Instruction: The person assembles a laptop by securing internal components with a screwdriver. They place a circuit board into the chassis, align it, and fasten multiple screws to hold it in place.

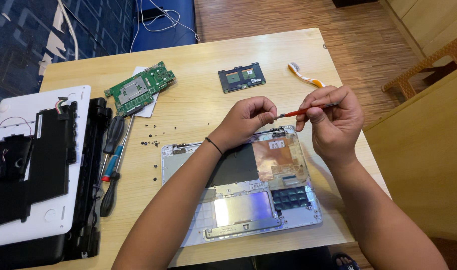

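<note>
Head view: both hands pinch a thin red tool (pixel 302 111) — left hand (pixel 246 121) steadying its tip, right hand (pixel 333 120) its shaft — above the opened laptop shell (pixel 238 200) on the desk (pixel 198 75).

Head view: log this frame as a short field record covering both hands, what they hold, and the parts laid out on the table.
left hand: fingertips pinched at the tip of the red-handled tool
right hand: grips the red-handled tool
under hands: opened laptop shell, inside facing up
left of shell: screwdrivers, loose screws
far side: green circuit board, small dark board, toothbrush
surface: wooden table
</note>
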